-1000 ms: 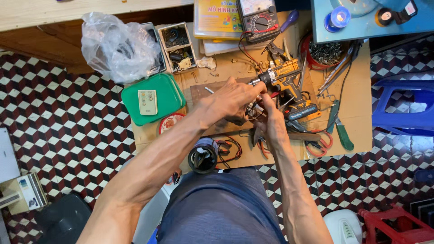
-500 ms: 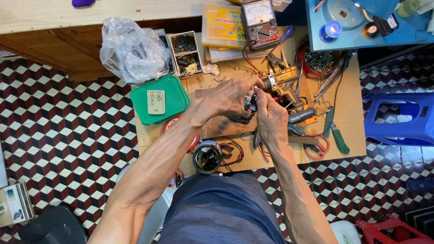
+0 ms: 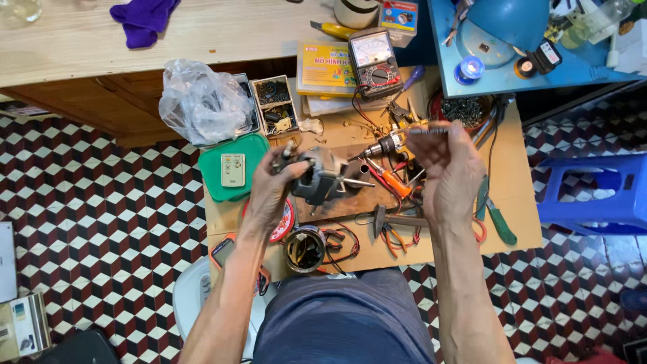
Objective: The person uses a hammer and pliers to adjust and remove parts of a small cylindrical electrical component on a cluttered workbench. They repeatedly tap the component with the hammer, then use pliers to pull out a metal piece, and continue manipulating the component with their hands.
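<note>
Left hand grasps a grey motor part; right hand pinches a thin rod — yellow box behind on the tabletop.

Just beyond the right hand, a yellow flat box with a dial-faced meter propped beside it. Past the left hand, a crumpled clear plastic bag and a green case bearing a pale rectangular label.

A small repair workshop — a low wooden table strewn with pliers, meter, screws.
</note>
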